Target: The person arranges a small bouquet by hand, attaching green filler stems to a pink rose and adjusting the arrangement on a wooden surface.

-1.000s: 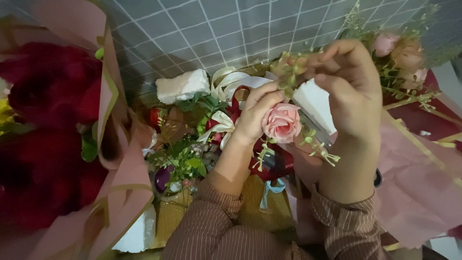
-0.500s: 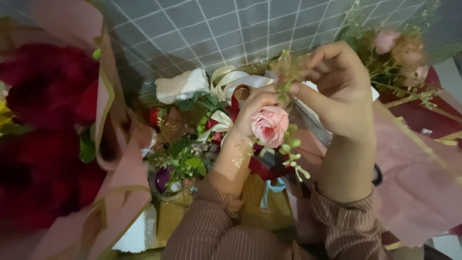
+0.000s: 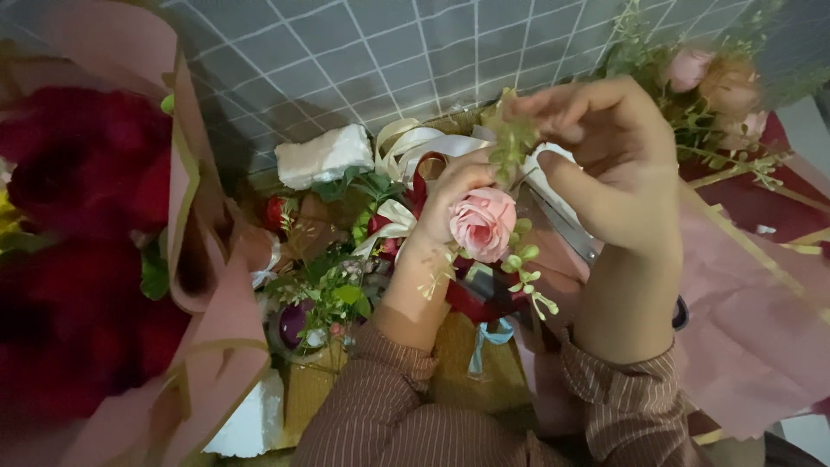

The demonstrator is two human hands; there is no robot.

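Left hand [image 3: 441, 225] grips a pale pink rose head with soft layered petals [image 3: 482, 223] from behind, fingers curled round the stem just under the bloom; stem itself hidden by the hand. Rose sits centre frame, held up above the clutter, not resting on anything. Right hand [image 3: 618, 160] is above and to the right, thumb and fingertips pinched on a small yellow-green leafy sprig [image 3: 512, 138] that touches the top of the rose. A thin sprig of small round green leaves [image 3: 529, 277] hangs below the bloom.

Handling, as a judgement: rose looks light and soft, petals bruise or crush easily, so hold low on the stem, not on the bloom. Green sprigs look thin, floppy, easy to snap; light pinch near the base suits them. Real or artificial: cannot tell.

Around: big bouquet of dark red flowers in pink wrapping paper with gold edge [image 3: 95, 259] fills the left side. Another wrapped bunch of pale pink flowers [image 3: 718, 78] top right, with pink paper sheet [image 3: 743, 320] under the right forearm. Below the hands: cream ribbon loops [image 3: 406, 143], white foam block [image 3: 324, 156], mixed greenery and small blooms [image 3: 333, 290]. Grey grid-patterned backing [image 3: 363, 52] behind. Brown striped sleeves [image 3: 389, 415] on both arms.
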